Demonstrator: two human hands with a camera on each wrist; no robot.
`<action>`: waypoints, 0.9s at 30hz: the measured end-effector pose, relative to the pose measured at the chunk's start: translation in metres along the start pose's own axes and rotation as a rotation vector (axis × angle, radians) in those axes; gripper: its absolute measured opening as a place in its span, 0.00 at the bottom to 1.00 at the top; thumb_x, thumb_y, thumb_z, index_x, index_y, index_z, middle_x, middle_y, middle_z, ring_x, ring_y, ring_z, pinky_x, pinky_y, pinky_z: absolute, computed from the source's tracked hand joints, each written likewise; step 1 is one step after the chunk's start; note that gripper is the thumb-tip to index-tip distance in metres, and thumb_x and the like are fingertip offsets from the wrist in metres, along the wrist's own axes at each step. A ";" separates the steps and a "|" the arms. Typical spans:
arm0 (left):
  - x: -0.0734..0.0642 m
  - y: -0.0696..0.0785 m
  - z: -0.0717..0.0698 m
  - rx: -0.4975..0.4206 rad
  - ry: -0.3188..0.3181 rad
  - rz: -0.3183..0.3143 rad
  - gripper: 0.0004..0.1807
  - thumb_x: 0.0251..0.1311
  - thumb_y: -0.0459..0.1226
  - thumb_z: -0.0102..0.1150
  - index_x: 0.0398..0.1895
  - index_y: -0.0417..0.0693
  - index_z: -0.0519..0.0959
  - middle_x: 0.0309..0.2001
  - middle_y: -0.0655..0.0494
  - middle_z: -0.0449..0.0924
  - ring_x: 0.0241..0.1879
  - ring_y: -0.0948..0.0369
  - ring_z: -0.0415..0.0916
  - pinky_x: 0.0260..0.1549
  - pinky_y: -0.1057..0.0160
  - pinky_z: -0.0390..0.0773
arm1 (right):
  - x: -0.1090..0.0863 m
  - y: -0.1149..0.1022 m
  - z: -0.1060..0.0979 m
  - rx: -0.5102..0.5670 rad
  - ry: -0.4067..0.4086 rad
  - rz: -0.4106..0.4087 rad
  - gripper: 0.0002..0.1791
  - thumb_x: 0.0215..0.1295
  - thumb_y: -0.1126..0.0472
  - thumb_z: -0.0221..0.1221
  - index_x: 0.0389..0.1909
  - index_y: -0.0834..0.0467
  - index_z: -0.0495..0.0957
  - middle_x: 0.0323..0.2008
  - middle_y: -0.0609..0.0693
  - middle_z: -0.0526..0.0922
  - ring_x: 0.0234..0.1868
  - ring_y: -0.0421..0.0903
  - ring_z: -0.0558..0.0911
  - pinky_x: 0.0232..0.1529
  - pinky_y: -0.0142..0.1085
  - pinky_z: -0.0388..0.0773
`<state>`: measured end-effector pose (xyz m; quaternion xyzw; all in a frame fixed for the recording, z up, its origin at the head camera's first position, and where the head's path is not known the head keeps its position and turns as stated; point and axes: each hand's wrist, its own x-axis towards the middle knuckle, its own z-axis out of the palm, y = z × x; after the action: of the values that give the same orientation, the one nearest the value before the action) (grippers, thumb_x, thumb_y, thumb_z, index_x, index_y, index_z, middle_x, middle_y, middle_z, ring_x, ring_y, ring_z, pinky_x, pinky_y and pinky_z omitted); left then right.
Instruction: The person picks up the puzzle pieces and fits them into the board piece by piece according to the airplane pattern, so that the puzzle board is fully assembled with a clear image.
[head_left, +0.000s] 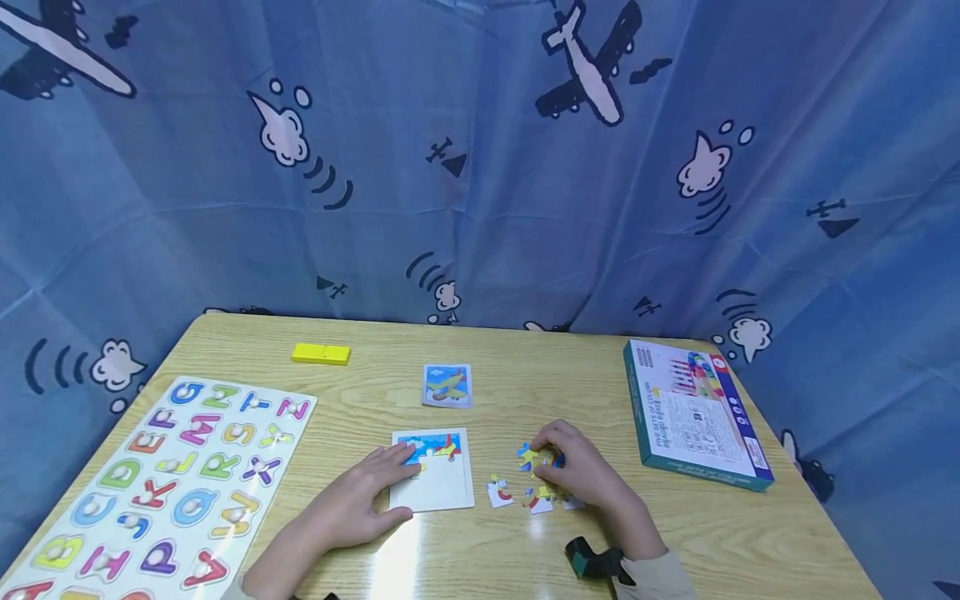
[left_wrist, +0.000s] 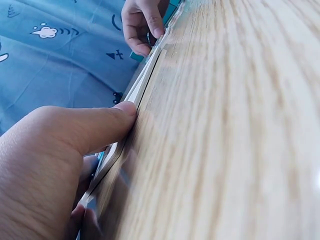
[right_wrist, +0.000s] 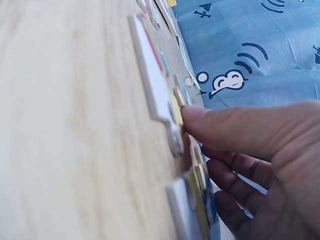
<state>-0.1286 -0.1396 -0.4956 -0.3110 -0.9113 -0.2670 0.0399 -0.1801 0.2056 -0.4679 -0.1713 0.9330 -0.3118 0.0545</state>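
A square white puzzle board point(head_left: 442, 492) with several picture pieces along its top lies on the table. My left hand point(head_left: 360, 500) rests on its left part, fingers stretched over it. In the left wrist view, the thumb point(left_wrist: 125, 110) of that hand touches the board's edge. To the right of the board, my right hand point(head_left: 573, 467) bends over loose jigsaw pieces, thumb and fingers around a yellow-and-blue puzzle piece point(head_left: 527, 456). The right wrist view shows its thumb point(right_wrist: 197, 120) against a piece's edge. Its fingers partly hide several pieces. Nearer me lies a piece with a red arc point(head_left: 499, 493).
Beyond the board lies a picture card of a plane point(head_left: 447, 386). A yellow block point(head_left: 321, 354) is at the back left, a large alphabet board point(head_left: 176, 483) at the left. A flat teal box point(head_left: 697, 417) lies at the right. A blue curtain point(head_left: 480, 167) hangs behind.
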 end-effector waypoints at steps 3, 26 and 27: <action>0.000 0.000 0.000 -0.003 -0.004 -0.005 0.29 0.56 0.52 0.62 0.60 0.50 0.75 0.67 0.53 0.67 0.68 0.56 0.62 0.68 0.52 0.63 | 0.000 -0.001 0.001 -0.004 0.010 0.005 0.12 0.53 0.63 0.68 0.38 0.50 0.79 0.47 0.44 0.76 0.53 0.47 0.75 0.58 0.48 0.73; 0.001 0.002 -0.002 -0.015 -0.008 -0.008 0.30 0.56 0.53 0.61 0.59 0.49 0.76 0.67 0.52 0.67 0.68 0.55 0.63 0.68 0.52 0.63 | 0.001 -0.033 0.016 0.070 0.001 -0.122 0.12 0.59 0.66 0.62 0.43 0.54 0.78 0.38 0.41 0.78 0.41 0.40 0.79 0.44 0.32 0.80; 0.001 0.002 -0.002 -0.013 -0.007 -0.006 0.30 0.56 0.53 0.61 0.59 0.49 0.76 0.67 0.52 0.67 0.68 0.55 0.63 0.68 0.52 0.63 | 0.001 -0.035 0.018 0.070 -0.008 -0.133 0.12 0.59 0.66 0.61 0.43 0.54 0.78 0.38 0.42 0.78 0.41 0.40 0.79 0.44 0.32 0.80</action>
<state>-0.1285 -0.1390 -0.4925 -0.3094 -0.9106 -0.2719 0.0342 -0.1673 0.1691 -0.4611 -0.2322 0.9078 -0.3466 0.0434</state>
